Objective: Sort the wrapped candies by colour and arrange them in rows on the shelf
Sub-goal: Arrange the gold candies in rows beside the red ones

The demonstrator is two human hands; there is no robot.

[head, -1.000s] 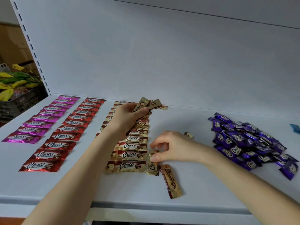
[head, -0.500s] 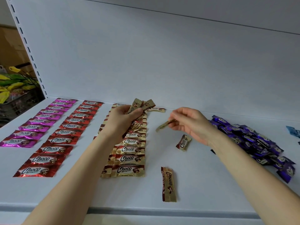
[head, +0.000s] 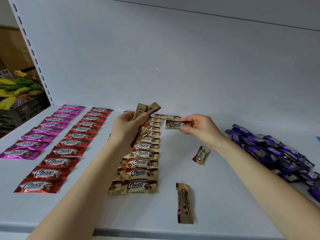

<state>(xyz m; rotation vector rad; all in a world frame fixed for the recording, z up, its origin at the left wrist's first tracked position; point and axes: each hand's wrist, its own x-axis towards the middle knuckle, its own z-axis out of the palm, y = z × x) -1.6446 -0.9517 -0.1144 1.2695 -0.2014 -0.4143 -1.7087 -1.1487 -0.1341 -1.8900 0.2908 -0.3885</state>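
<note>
The right hand (head: 199, 127) pinches a gold candy (head: 174, 124) by its right end, just right of the far end of the gold row (head: 142, 172) and above the shelf (head: 225, 196). The candy's long axis runs crosswise, matching the row's pieces. The left hand (head: 128, 127) grips a gold bunch (head: 145, 110) over that row, so the right hand looks better placed to set the candy down.

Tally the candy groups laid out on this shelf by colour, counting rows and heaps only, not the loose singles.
Pink row: 1
Red row: 1
Gold row: 1
Purple heap: 1
Total: 4 groups
</note>
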